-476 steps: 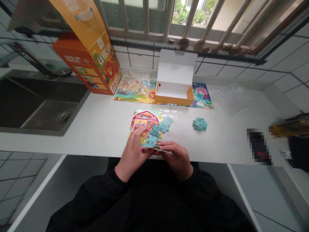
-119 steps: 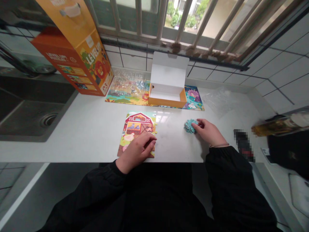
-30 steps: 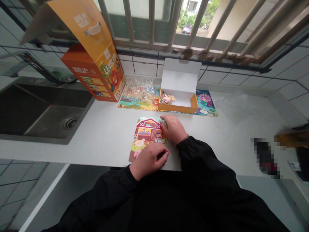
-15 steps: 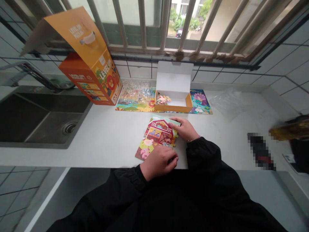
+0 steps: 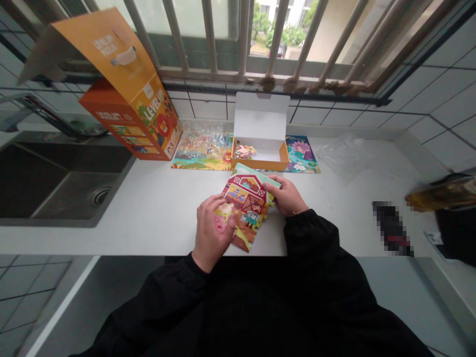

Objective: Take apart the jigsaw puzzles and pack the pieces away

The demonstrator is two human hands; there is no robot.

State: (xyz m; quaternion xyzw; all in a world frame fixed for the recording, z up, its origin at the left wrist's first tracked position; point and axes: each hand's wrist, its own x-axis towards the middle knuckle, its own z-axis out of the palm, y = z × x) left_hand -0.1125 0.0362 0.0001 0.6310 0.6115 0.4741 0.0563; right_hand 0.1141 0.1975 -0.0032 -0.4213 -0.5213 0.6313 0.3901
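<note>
A joined piece of farm puzzle (image 5: 245, 198) with a red barn, a pig and a hen is tilted above the white counter's front part. My right hand (image 5: 288, 195) grips its upper right edge, thumb on the picture and fingers beneath. At the puzzle's left edge is my left hand (image 5: 213, 228), its thumb over the pig and its fingers along the side, holding that edge. Behind them stands an open orange box (image 5: 260, 163) with its white lid up; loose puzzle pieces (image 5: 245, 151) lie in its left part.
A tall orange carton (image 5: 148, 119) stands at the back left, beside a dark sink (image 5: 85, 198). Picture sheets (image 5: 303, 153) lie under the small box, with clear plastic (image 5: 345, 153) to their right. A blurred-out dark object (image 5: 392, 228) rests at the right.
My left hand has moved left and opened round the puzzle's left edge. The puzzle has turned and been raised, showing more of its lower part. The view has shifted slightly.
</note>
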